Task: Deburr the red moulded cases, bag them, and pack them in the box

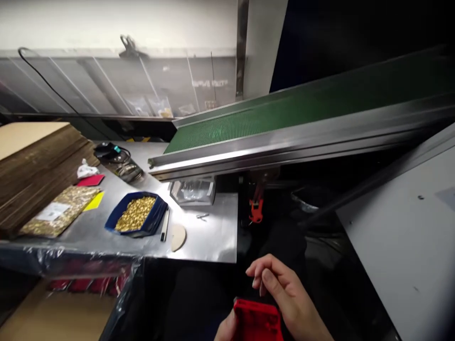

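Observation:
Low in the view, my left hand (226, 328) grips a red plastic part (258, 319) by its left side; the lower edge of the picture cuts off both. Just above and to the right of that part is my right hand (284, 293), its fingers loosely curled and somewhat apart, with nothing visible between them. To the left, a blue bin (113, 219) of small gold-coloured pieces (137, 214) rests on the metal table (213, 241). A cutter knife (165, 225) and a pale rounded piece (178, 237) lie beside the bin.
A green conveyor belt (227, 127) slopes up to the right behind the table. Stacked cardboard (39, 166) and a bag of metal pieces (60, 210) are at the left. Below is an open carton (53, 312) with a plastic liner. A grey panel (408, 213) stands at the right.

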`<state>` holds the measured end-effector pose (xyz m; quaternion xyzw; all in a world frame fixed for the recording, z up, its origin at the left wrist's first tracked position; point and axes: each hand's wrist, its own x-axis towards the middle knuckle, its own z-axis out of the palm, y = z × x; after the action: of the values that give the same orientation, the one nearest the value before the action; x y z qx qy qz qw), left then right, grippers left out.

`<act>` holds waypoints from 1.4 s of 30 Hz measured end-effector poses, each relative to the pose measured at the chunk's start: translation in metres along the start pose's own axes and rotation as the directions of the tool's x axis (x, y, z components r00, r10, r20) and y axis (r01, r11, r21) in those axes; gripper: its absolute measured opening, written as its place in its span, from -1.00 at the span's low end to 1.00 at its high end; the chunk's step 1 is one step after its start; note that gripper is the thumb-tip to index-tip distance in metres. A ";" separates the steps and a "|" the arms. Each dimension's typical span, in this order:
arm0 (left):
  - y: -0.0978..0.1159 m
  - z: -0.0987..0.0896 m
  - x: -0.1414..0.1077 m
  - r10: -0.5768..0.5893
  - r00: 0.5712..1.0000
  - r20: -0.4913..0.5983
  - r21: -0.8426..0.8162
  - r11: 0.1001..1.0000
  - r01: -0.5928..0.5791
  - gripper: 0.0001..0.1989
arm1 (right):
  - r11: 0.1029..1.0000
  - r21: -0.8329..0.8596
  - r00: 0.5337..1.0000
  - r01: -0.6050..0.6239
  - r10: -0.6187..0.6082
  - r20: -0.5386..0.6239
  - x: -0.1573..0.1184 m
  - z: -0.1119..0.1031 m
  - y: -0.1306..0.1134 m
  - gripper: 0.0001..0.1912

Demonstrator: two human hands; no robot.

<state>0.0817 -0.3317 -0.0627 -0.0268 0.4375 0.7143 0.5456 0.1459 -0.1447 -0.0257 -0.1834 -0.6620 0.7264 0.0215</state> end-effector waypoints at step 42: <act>-0.033 0.013 -0.007 -0.168 0.985 0.038 -0.206 0.963 0.172 -0.35 | 0.965 -0.254 0.882 0.066 -0.175 -0.437 -0.018 0.011 0.048 -0.74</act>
<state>0.1171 -0.3278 -0.0710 -0.1142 0.3510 0.7068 0.6035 0.1697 -0.1665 -0.0668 -0.3081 -0.7287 0.5780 0.2000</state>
